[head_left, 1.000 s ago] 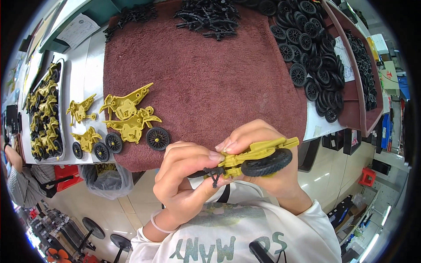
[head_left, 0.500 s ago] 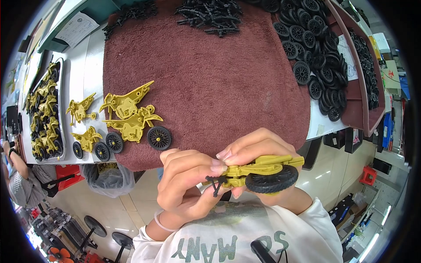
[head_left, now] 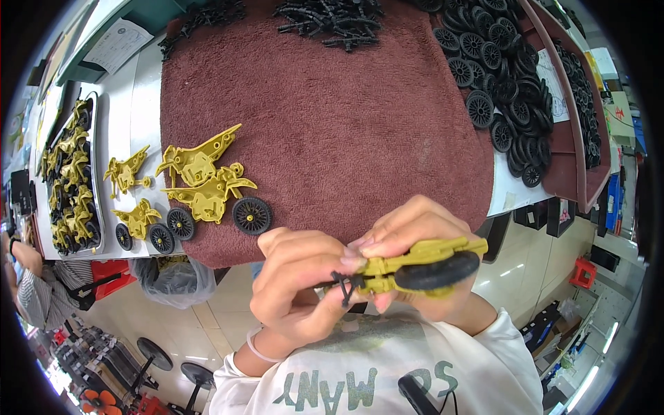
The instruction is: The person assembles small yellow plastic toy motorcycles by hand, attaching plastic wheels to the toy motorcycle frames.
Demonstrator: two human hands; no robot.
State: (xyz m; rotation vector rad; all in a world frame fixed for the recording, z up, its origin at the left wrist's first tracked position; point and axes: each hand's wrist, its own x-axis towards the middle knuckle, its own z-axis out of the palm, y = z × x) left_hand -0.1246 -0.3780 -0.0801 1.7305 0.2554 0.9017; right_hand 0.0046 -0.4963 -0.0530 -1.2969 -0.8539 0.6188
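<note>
Since the earlier frame you have drawn the yellow toy motorcycle (head_left: pixel 415 266) slightly lower and rightward, off the counter's near edge. Your right hand (head_left: pixel 415 238) clamps its body above the black wheel (head_left: pixel 437 271); your left hand (head_left: pixel 297 283) pinches the small black handlebar piece (head_left: pixel 344 283) at its front. You seem to be seating that piece; next, press it squarely home.

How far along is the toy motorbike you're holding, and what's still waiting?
Done: the yellow motorbike already carries one black wheel. In hand: left hand and right hand grip it around a small black part. Left: loose yellow bodies and wheels on the mat.
</note>
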